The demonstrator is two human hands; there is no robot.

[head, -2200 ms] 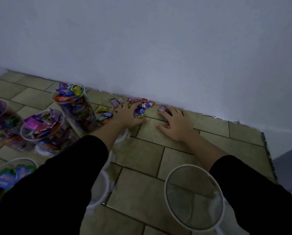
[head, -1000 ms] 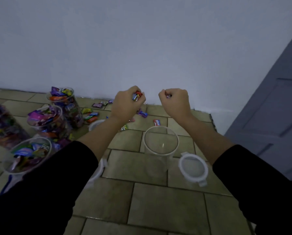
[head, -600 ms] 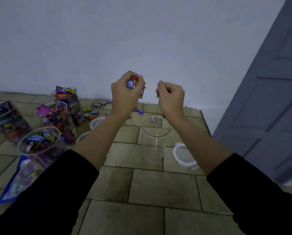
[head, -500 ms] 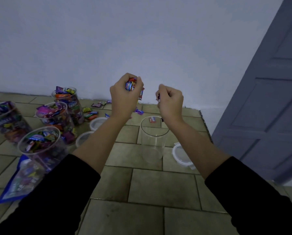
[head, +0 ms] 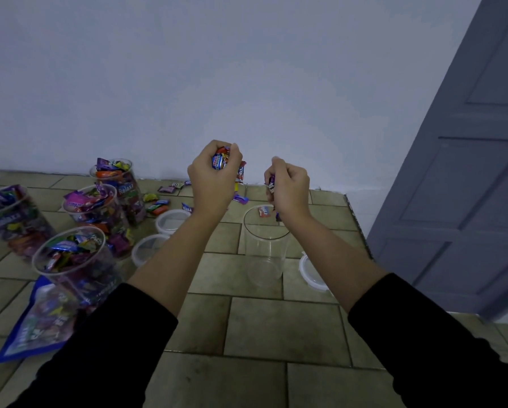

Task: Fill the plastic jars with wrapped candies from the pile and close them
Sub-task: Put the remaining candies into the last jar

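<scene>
- At the floor's left side, four filled jars (head: 73,260), heaped to the rim with wrapped sweets, none lidded yet.
- Near the middle of the floor, one empty jar (head: 264,248), upright and clear, nothing inside.
- Raised up and to the left of that jar's mouth, left hand (head: 214,184), fingers clenched round a fistful of candies (head: 219,160).
- Over the jar's far rim, right hand (head: 289,189), fingers curled in, pinching a few purple-wrapped candies (head: 272,185).
- Probable step in hand: dropping both handfuls into the empty jar.
- Along the floor's far edge by the wall, a thin scattered pile (head: 170,189); possibly too little to fill a whole jar.
- Loose lids: two (head: 171,220) between the filled jars and the left forearm, a third (head: 313,273) just right of the empty jar, partly hidden by the right forearm.
- Left to do, judging from this: filling the fifth jar, then closing all five; only three lids in view.
- Near the floor's left edge, a blue candy bag (head: 37,322), lying flat in front of the nearest filled jar.
- Tiled floor (head: 276,325) in dull beige-green, dim light, plain pale wall (head: 247,83) behind, grey-blue panelled door (head: 467,172) at the right.
</scene>
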